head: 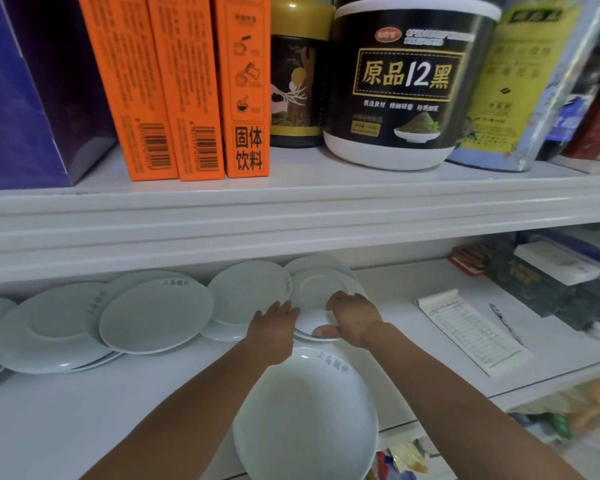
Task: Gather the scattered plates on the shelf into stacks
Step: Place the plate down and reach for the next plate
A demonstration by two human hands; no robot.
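Shelf point(84, 403) first: white plates lie scattered along it, overlapping — a big upturned plate point(52, 329) at the left, a large plate point(305, 414) nearest the front edge. Gathering looks to be in hand: both hands are on the small plate point(321, 296), which rests flat, face up, on another. Being round, it has no long axis. Left hand point(274, 332) touches its left rim, fingers extended; right hand point(352, 317) clasps its right rim, thumb underneath. Next, I judge, comes a level lift onto a matching pile.

White plates point(156, 315) with small grey lettering lie on a white shelf point(84, 410). Above stand orange boxes point(187, 88), a purple box point(21, 98), and a black-and-white tub point(402, 81) with gold lettering.
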